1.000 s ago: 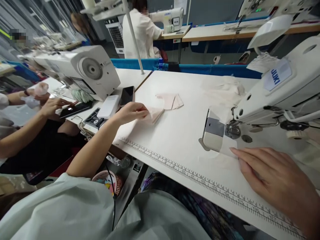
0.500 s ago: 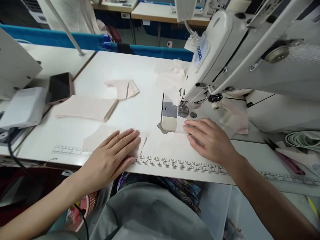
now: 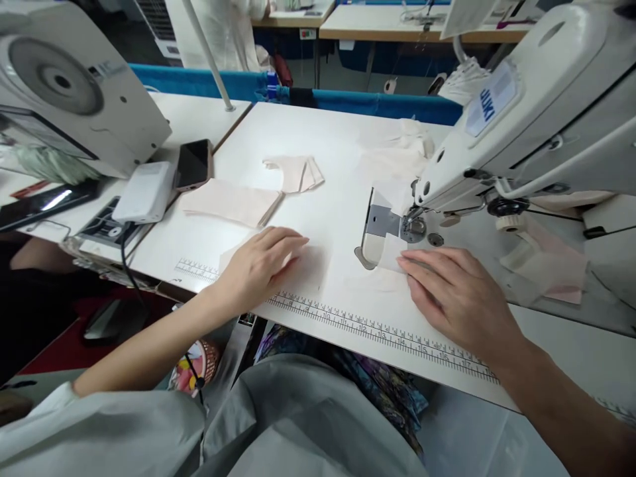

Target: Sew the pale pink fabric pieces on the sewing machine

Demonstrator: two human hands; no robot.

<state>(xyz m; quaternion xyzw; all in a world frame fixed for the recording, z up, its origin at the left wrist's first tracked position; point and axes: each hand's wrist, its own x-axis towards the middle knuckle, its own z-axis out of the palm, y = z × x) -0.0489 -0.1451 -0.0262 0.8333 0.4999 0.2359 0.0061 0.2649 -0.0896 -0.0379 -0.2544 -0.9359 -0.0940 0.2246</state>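
My right hand lies with outstretched fingers at the front of the sewing machine. Its fingertips touch a small white fabric piece beside the needle plate. To the left, my left hand is slightly raised, its fingers loosely bent and its thumb apart; no held item shows. Under and beside it lies a thin pale fabric piece, hard to tell from the white table. Behind that hand rest a stack of pale pink fabric pieces and smaller curved cut pieces.
A phone and a white box with a cable sit at the left, near a second machine. More pale fabric lies behind the needle. A printed ruler follows the front edge. Pink fabric lies right.
My left hand has lifted from lying flat on the fabric, and its fingers have bent. My right hand stays by the small fabric piece. The view has swung left.
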